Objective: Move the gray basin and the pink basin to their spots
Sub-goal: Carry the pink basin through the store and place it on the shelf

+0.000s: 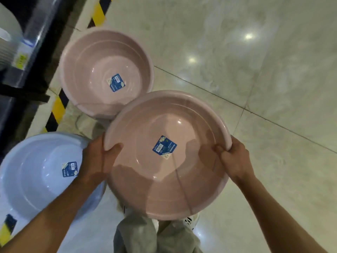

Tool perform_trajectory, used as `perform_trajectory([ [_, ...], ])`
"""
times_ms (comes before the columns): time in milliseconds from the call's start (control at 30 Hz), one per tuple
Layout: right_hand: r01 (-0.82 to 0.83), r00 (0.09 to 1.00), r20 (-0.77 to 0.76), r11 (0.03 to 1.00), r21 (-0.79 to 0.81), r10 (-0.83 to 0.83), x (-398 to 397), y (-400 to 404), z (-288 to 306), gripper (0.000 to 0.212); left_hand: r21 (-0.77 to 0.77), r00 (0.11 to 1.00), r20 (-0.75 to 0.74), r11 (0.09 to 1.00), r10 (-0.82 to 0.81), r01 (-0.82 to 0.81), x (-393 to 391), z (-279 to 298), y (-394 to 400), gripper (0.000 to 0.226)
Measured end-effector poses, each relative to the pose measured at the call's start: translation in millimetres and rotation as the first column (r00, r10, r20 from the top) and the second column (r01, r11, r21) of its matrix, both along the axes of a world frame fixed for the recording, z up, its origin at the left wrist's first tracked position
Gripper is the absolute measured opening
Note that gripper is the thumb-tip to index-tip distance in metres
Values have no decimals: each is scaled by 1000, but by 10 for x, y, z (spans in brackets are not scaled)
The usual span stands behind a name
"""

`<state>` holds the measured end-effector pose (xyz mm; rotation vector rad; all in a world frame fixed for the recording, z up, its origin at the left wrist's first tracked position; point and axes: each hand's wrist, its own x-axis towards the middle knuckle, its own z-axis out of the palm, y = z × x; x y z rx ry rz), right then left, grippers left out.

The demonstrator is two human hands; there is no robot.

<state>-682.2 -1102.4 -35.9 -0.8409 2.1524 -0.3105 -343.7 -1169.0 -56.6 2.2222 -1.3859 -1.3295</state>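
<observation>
The pink basin [166,156] is off the floor [255,70], held level in front of the person between both hands: the left hand [96,157] closed on the left rim with the thumb hooked inside, the right hand [235,157] closed on the right rim the same way. It looks like thin moulded plastic, so probably light and empty but a little springy; the glossy wall would be slippery, and the rolled rim is the sensible hold, taken on opposite sides as here so it does not tip. Count: two pink basins, the held one and a second [106,73] standing on the floor just beyond it near the striped floor edge [58,108]; one pale bluish-gray basin [42,172] on the floor at the left, partly under the left forearm. Each has one blue label inside. A dark shelf [27,52] runs along the left.
</observation>
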Motion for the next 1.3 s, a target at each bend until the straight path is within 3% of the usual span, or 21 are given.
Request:
perform_trajectory([
  [200, -96, 995, 31, 993, -70, 98, 377, -842, 1082, 11, -69, 996, -45, 994, 81, -84, 573, 1039, -438, 33],
  [267, -100, 994, 33, 987, -123, 105, 531, -1131, 1300, 9, -72, 989, -64, 988, 133, -137, 766, 1225, -615, 40],
  [367, -86, 993, 60, 981, -172, 97, 802, -1550, 1378, 10, -73, 965, -87, 965, 247, -253, 1021, 1307, -841, 28],
  [533, -168, 981, 69, 973, -157, 181, 1092, -2223, 954, 4, -41, 907, 4, 907, 421, -420, 1101, 1013, -1205, 15],
  [733, -242, 965, 79, 966, -96, 249, 1235, -2889, 179, 7, -11, 874, 157, 886, 459, -464, 1045, 312, -1618, 20],
  [867, -331, 941, 53, 942, -51, 333, 1359, -3194, -216, 10, 83, 873, 252, 889, 418, -450, 1112, -122, -1847, 31],
  [1067, -471, 881, -46, 882, 20, 471, 1405, -3552, -768, 18, 102, 901, 376, 956, 218, -274, 1269, -660, -2126, 38],
  [1200, -498, 844, -187, 864, 76, 503, 1478, -3537, -1074, 28, 113, 886, 434, 966, 162, -232, 1275, -931, -2195, 41],
  [1300, -469, 851, -260, 883, 12, 456, 1503, -3451, -1215, 23, 173, 900, 403, 952, 167, -254, 1219, -1070, -2194, 47],
])
